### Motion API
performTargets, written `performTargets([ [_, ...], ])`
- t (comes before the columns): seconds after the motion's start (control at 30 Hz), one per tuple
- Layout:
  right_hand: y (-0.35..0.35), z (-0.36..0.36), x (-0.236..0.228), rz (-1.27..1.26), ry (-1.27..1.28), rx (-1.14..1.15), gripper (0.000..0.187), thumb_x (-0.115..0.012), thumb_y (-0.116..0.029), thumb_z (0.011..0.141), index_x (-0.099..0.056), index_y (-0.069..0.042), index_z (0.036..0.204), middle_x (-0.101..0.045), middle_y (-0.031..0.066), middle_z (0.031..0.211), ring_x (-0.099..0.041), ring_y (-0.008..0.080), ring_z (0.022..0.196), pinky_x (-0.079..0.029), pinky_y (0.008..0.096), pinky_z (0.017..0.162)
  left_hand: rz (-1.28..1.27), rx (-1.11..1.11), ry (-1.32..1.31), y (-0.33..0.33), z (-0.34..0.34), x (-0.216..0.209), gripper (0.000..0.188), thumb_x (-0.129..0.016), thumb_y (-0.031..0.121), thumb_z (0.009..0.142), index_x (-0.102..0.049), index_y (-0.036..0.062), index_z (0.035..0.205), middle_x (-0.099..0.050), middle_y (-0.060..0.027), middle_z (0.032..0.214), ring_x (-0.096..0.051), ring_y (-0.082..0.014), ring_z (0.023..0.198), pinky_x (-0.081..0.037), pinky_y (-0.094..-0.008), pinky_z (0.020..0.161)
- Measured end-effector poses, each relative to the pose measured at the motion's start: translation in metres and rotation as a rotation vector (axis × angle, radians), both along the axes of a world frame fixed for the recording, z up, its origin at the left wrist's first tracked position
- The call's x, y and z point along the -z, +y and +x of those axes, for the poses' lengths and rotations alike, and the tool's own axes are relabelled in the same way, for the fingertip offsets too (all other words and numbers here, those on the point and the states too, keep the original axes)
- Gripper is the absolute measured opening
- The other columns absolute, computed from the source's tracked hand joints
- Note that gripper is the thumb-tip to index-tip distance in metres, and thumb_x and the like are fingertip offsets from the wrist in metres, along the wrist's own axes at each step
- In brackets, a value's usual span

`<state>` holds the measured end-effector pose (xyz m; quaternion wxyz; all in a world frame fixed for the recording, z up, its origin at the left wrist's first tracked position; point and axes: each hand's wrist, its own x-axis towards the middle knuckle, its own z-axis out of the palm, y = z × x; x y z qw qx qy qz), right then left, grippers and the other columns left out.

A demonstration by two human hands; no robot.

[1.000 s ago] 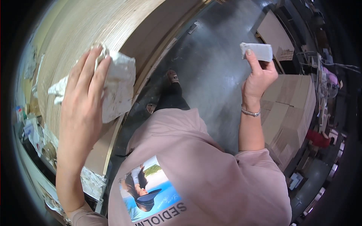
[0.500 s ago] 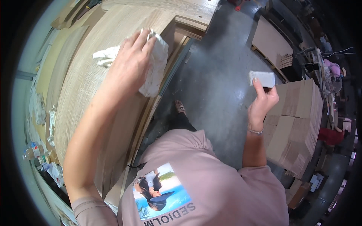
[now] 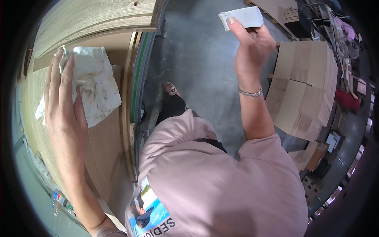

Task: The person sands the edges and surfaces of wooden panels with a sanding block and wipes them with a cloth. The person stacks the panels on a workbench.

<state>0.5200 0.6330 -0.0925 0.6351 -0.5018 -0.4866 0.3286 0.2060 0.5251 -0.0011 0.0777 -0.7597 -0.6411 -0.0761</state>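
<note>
On the left, my left hand (image 3: 61, 96) has its fingers pressed over a crumpled white rag (image 3: 98, 89) with brownish smudges, a fold of it bunched between them. Beneath the rag lies a wood-grain board (image 3: 104, 148). My right hand (image 3: 254, 45) is raised over the floor on the right. It pinches a small white rectangular block (image 3: 246, 19), thumb on the near face; the other fingers are partly hidden behind it. The block touches nothing else.
Another wood-grain board (image 3: 102, 17) lies at the far left. Beside the boards runs a rail with a green stripe (image 3: 138, 75). Stacked flat cardboard (image 3: 300, 87) stands at the right. A plastic bottle (image 3: 58, 201) is at lower left, and my foot (image 3: 171, 89) is on the grey floor.
The view has shifted. My left hand and the rag are farther left and nearer on the boards, with more of the rag spread out. My right hand, still holding the block, appears farther out.
</note>
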Motion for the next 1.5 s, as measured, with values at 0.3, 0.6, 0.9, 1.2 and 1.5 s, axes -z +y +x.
performTargets([
  [0.3, 0.013, -0.064, -0.023, 0.123, -0.025, -0.136, 0.019, -0.078, 0.001, 0.075, -0.070, 0.005, 0.091, -0.071, 0.0051, 0.085, -0.063, 0.0095, 0.075, -0.050, 0.0238, 0.070, -0.177, -0.180, -0.033, -0.100, -0.004, -0.025, 0.073, -0.053, -0.018, 0.074, -0.048, 0.0055, 0.144, -0.043, -0.0215, 0.149, -0.042, -0.0399, 0.138, -0.038, -0.0480, 0.112],
  [0.6, -0.025, -0.148, -0.065, 0.202, 0.159, -0.362, 0.025, -0.070, 0.007, 0.081, -0.066, 0.012, 0.105, -0.070, 0.0136, 0.099, -0.065, 0.0176, 0.087, -0.052, 0.0293, 0.082, 0.024, -0.578, 0.000, -0.313, -0.009, -0.009, 0.041, -0.056, -0.001, 0.081, -0.064, -0.0012, 0.121, -0.059, -0.0246, 0.130, -0.056, -0.0427, 0.124, -0.047, -0.0522, 0.099],
  [0.9, -0.112, -0.235, -0.113, 0.256, 0.048, -0.858, 0.022, -0.071, 0.003, 0.082, -0.067, 0.008, 0.103, -0.069, 0.0111, 0.100, -0.065, 0.0174, 0.088, -0.052, 0.0293, 0.080, 0.368, -1.455, -0.095, -0.587, 0.023, 0.013, 0.047, -0.048, -0.008, 0.079, -0.062, -0.0020, 0.124, -0.067, -0.0223, 0.115, -0.064, -0.0393, 0.110, -0.050, -0.0427, 0.094],
  [1.2, -0.279, -0.290, -0.137, 1.228, -0.315, -1.597, 0.043, -0.062, 0.002, 0.058, -0.064, 0.001, 0.101, -0.058, 0.0126, 0.089, -0.054, 0.0269, 0.070, -0.046, 0.0358, 0.058, 0.746, -0.879, -0.363, -0.406, 0.030, -0.056, 0.039, -0.085, 0.020, 0.071, -0.072, 0.0021, 0.103, -0.067, -0.0084, 0.075, -0.065, -0.0245, 0.063, -0.050, -0.0322, 0.058],
  [1.5, -0.266, -0.275, -0.139, 1.078, -0.770, -1.622, 0.087, -0.087, -0.026, 0.064, -0.050, 0.000, 0.138, -0.053, 0.0215, 0.131, -0.052, 0.0435, 0.116, -0.044, 0.0498, 0.098, 0.886, -0.929, -0.420, -0.444, 0.033, -0.034, 0.042, -0.078, 0.009, 0.061, -0.072, -0.0033, 0.101, -0.073, -0.0148, 0.086, -0.071, -0.0274, 0.073, -0.055, -0.0343, 0.069],
])
